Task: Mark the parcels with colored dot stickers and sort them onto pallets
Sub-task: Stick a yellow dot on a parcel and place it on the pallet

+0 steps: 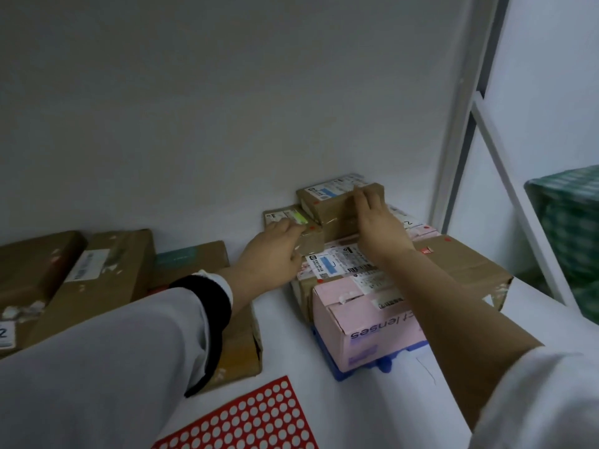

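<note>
the left hand (275,246) is curled round the near end of a small parcel (309,236), fingers over its top and thumb tucked against the side. the right hand (376,218) lies on the upper parcel (337,202) just behind it, fingers fairly straight and pressed along the taped top toward the far edge; whether the thumb grips the side i cannot tell.

both parcels sit at the top of a stack on the blue pallet (356,371), close to the wall corner. each shows a red dot (311,227). below them lie a label-covered parcel, a large brown box (460,267) and, at the front, a pink box (366,322). this looks like the placing step, with the marking of these two already done.

the likely trouble is the stack itself. the two top parcels are small and sit on uneven layers, so a push from either hand could slide one off the back or side. the small parcel overhangs its support on the near side, as far as i can judge, and may tip when released. the tape on the upper parcel looks slick, so a flat hand could skid rather than steer it.

further out, the sticker sheet (246,419) lies on the floor beside the left sleeve, mostly used up, and a knee or foot could crease it. other cartons (97,273) lie to the left, well apart from the pallet.
</note>
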